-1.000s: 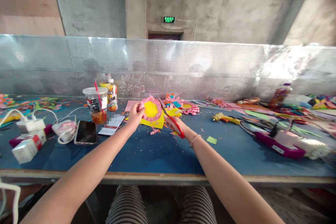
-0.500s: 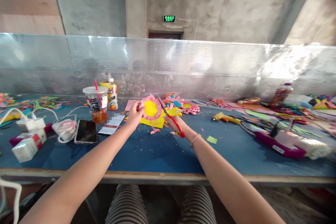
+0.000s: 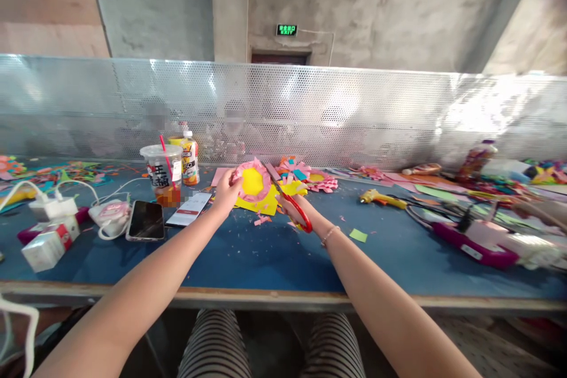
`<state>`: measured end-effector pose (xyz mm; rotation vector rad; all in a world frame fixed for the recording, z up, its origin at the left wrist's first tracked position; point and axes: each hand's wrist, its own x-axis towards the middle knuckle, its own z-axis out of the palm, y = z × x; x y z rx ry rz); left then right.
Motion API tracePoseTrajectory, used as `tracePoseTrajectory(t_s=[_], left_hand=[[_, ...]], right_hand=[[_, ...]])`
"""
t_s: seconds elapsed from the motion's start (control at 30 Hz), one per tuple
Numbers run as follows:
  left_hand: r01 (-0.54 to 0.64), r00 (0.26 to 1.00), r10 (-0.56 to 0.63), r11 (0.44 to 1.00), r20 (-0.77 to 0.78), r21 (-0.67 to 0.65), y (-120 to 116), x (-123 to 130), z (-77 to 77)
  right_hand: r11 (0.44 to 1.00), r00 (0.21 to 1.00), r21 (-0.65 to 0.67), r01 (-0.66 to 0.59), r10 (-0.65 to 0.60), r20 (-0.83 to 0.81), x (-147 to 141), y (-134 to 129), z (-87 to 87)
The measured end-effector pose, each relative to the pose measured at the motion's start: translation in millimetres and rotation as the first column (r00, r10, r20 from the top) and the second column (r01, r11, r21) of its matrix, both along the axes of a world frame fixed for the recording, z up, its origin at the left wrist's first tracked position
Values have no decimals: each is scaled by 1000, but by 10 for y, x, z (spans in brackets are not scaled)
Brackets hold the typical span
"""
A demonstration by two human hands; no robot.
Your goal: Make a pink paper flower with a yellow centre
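Observation:
My left hand [image 3: 227,192] is closed on the left edge of a paper flower [image 3: 253,182], which has a yellow middle and a folded pink rim. In my right hand [image 3: 295,208] is a pair of scissors [image 3: 302,217] with red handles. The dark blades point up and to the left, close to the flower's right rim; whether they touch it I cannot tell. Under and behind the flower lies yellow paper [image 3: 266,205]. More pink paper flowers [image 3: 316,179] rest just beyond my right hand, with small pink scraps [image 3: 262,220] in front.
At left stand a drink cup [image 3: 163,174] with a straw, a bottle [image 3: 190,159] and two phones, one a black phone [image 3: 146,220]. A yellow glue gun [image 3: 383,198] and a purple power strip [image 3: 473,245] lie at right. Another person's hand [image 3: 538,212] shows at the far right.
The flower's rim has tilted slightly in my left hand. Another person's hand has come in at the far right. My right hand and the scissors have hardly moved.

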<state>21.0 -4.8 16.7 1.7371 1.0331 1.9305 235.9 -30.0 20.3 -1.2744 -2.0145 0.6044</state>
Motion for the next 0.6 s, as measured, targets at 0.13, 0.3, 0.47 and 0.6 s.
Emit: tracePoseTrajectory(t_s=[0.13,0.3,0.47,0.6], left_hand=[[-47,999,48,999,-26,24,43,-32,-14],[-42,999,42,999,-19,7,83,-49,-42],[-31,999,31,999,14,-7,99,-59,-47],[7,998,-5,999,62,-35,62,-45,-19]], right_hand=[[1000,1000,-9,-11,11,5,2,-1,-2],[998,1000,-49,-29,29,-7,5,-25,1],[996,1000,-83,-22,21,-7,3,-39,5],[997,999,-65,-48,47,-22,13,-26,14]])
